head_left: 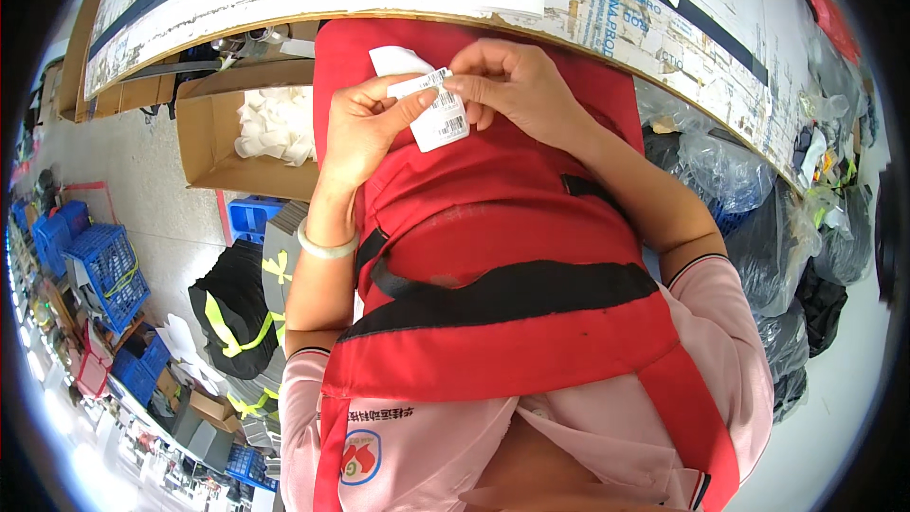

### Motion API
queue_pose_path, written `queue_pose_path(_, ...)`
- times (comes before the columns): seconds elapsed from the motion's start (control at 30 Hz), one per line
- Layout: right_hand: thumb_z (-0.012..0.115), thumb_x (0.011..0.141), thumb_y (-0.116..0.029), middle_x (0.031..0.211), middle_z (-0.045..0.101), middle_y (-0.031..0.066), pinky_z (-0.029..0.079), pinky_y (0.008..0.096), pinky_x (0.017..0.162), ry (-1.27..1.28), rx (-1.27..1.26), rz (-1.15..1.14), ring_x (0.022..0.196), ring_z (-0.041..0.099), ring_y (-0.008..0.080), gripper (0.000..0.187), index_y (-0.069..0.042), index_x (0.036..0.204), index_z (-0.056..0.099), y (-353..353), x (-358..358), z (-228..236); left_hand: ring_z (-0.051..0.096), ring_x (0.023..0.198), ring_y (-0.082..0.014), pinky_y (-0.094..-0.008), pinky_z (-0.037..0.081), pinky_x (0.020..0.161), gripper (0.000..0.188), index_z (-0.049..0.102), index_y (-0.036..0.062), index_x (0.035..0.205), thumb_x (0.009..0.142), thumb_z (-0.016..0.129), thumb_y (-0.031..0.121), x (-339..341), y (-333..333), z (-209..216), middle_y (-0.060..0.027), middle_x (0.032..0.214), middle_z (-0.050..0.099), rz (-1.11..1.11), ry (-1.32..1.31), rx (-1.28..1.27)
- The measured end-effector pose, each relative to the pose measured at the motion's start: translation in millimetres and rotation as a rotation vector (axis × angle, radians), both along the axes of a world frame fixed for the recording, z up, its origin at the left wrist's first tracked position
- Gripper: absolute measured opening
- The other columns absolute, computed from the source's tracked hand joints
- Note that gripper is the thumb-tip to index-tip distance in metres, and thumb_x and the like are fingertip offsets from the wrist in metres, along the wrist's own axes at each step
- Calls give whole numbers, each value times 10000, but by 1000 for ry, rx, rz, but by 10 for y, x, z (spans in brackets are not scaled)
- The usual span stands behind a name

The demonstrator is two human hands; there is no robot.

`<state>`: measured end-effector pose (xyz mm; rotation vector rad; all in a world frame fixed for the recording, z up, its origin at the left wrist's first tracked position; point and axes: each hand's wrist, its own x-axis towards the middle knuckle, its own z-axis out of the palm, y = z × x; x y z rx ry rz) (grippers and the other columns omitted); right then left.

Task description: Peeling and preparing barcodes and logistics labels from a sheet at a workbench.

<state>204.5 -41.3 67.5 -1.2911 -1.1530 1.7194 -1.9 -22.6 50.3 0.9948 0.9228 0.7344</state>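
Observation:
A white strip of barcode labels is held up over my lap, against the red apron. My left hand is closed on its left side, the thumb lying across the printed face. From the right, my right hand pinches the strip's upper edge between thumb and fingertips; whether a single label is lifting there I cannot tell. A blank white end of the strip curls up behind my left fingers.
A worn white worktable crosses in front of me. At left, an open cardboard box holds white pieces, near black bundles tied with yellow bands and a blue crate. Stuffed plastic bags crowd the right.

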Motion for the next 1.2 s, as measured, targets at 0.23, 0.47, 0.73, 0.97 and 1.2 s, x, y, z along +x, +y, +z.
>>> queue_pose_path(0.23,638,893,-128,843,635,14,477,197,607,-326,544,-15,668,577,72,105,-25,910,651,58,69,-114,619,784,-85,-221,507,703,182,674,-41,1026,871,658,52,23,13,-52,-76,872,693,-75,46,-8)
queue_pose_path(0.47,617,903,-125,786,643,37,504,208,601,-203,208,-163,683,613,91,136,-14,979,638,254,408,102,626,737,-119,-248,495,712,449,693,-29,990,983,484,367,-109,152,-327,-87,843,692,-28,118,-47)
queue_pose_path(0.73,648,888,-220,775,651,33,495,187,561,-327,92,-191,646,603,65,206,-19,932,665,572,773,134,579,658,-64,-202,464,620,368,713,15,980,951,557,347,-77,189,-461,-42,800,685,-25,141,-41)
queue_pose_path(0.97,668,872,-246,771,652,32,506,187,572,-390,125,-167,636,602,68,233,-20,927,665,627,748,82,531,613,-42,-186,425,575,323,722,36,976,934,592,329,-81,180,-500,-7,750,669,-5,170,-19)
queue_pose_path(1.2,663,874,-243,770,649,34,510,193,575,-371,104,-165,635,601,73,233,-16,927,664,650,771,13,523,624,-37,-187,417,575,308,723,38,977,932,599,316,-84,183,-515,2,757,666,3,177,-23)
